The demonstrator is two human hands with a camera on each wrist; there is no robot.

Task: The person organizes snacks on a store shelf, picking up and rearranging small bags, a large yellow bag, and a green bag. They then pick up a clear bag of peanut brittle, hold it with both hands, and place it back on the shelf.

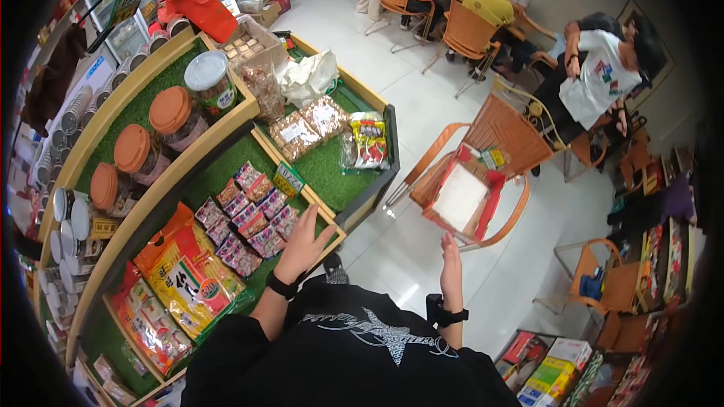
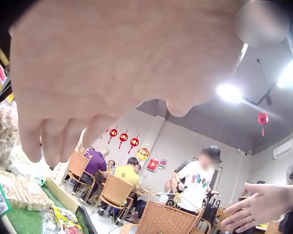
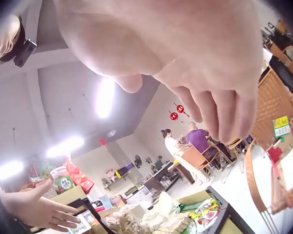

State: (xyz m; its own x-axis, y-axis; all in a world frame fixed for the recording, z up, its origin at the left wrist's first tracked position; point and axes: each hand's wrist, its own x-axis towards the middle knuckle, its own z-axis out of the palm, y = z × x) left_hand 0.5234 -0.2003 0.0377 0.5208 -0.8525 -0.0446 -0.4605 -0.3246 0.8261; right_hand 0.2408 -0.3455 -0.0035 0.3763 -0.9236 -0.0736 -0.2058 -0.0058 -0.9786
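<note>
My left hand [image 1: 305,245] hovers by the front edge of the shelf with its fingers extended, holding nothing. Close beside it lie small purple-and-pink snack packets [image 1: 253,211] in rows on green turf, with a green price tag [image 1: 288,179] at their upper corner. Over the floor to the right, my right hand [image 1: 451,271] is raised with straight fingers and holds nothing. Just beyond its fingertips is a red box with a white inside [image 1: 461,197], set on a wicker chair [image 1: 498,136]. Both hands appear in each wrist view, the left hand [image 3: 44,207] with fingers spread.
Large yellow bags [image 1: 185,279] lie on the lower shelf. Jars with orange lids [image 1: 170,109] line the upper tier. Bags of nuts [image 1: 309,126] fill the end shelf. A person in a white shirt [image 1: 599,75] stands behind the chair; others sit at the back. Stacked boxes [image 1: 558,369] stand lower right.
</note>
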